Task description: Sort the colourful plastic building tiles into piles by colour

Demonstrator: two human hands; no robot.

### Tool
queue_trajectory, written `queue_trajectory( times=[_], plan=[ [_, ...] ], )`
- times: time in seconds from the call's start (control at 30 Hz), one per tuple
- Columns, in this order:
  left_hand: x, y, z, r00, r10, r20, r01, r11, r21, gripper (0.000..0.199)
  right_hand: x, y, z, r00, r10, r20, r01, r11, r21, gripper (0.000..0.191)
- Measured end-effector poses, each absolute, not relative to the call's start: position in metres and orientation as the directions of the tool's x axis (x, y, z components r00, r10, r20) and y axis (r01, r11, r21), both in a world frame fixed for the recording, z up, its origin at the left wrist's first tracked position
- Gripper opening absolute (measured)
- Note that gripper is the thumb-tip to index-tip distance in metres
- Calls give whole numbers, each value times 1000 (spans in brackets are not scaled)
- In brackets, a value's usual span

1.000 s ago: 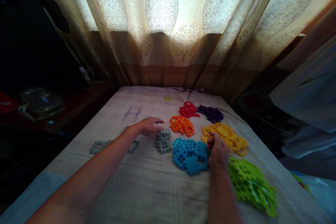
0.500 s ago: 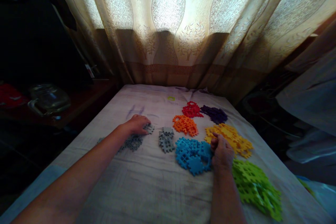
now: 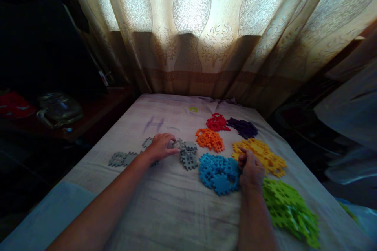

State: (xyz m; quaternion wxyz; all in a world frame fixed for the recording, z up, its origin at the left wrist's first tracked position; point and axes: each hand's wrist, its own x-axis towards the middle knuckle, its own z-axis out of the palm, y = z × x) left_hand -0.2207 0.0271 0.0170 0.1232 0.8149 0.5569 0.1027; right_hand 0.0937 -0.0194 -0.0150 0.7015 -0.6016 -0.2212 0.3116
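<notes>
My left hand (image 3: 161, 146) is at the grey pieces, with thumb and fingers on either side of a light grey interlocking tile (image 3: 178, 143). That tile lies against a small grey pile (image 3: 189, 157). More grey tiles (image 3: 119, 159) are spread to the left, partly hidden under my wrist. My right hand (image 3: 251, 168) rests with curled fingers between the blue tile pile (image 3: 218, 174) and the yellow tile pile (image 3: 259, 156). No piece shows in its fist.
Beyond the hands lie orange (image 3: 209, 139), red (image 3: 217, 122) and dark purple (image 3: 243, 127) tile piles. A green pile (image 3: 290, 211) sits by my right forearm. One small yellow-green piece (image 3: 193, 109) lies near the back edge. A glass mug (image 3: 59, 110) stands on the left side table.
My left hand has moved right with the light grey tile, up to the small grey pile, uncovering grey tiles on the left. My right hand has stayed in place.
</notes>
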Motion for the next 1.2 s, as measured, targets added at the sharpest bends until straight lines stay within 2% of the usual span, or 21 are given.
queue_trajectory(
  times=[0.23, 0.4, 0.57, 0.77, 0.9, 1.03, 1.2],
  plan=[
    [-212, 12, 5, 320, 946, 52, 877, -316, 362, 55, 94, -21, -15, 707, 704, -72, -160, 59, -985, 42],
    [-247, -10, 1, 174, 961, 214, 889, -247, 386, 41, 94, -22, -15, 706, 706, -44, -151, 89, -985, 40],
    [-291, -43, -1, 89, 972, 218, 945, -152, 289, 35, 93, -22, -14, 712, 700, -59, -148, 67, -987, 38],
    [-285, -69, -6, 82, 971, 226, 980, -120, 158, 49, 90, -23, -12, 714, 698, -59, -152, 73, -986, 39],
    [-273, -65, -8, 23, 976, 218, 986, -59, 156, 52, 91, -23, -13, 708, 704, -56, -142, 65, -988, 39],
    [-273, -57, -5, 0, 980, 200, 983, -37, 181, 42, 93, -22, -15, 708, 705, -49, -145, 77, -987, 38],
    [-277, -50, 0, -8, 969, 245, 991, -26, 135, 26, 92, -22, -15, 706, 707, -34, -136, 88, -987, 35]
  ],
)
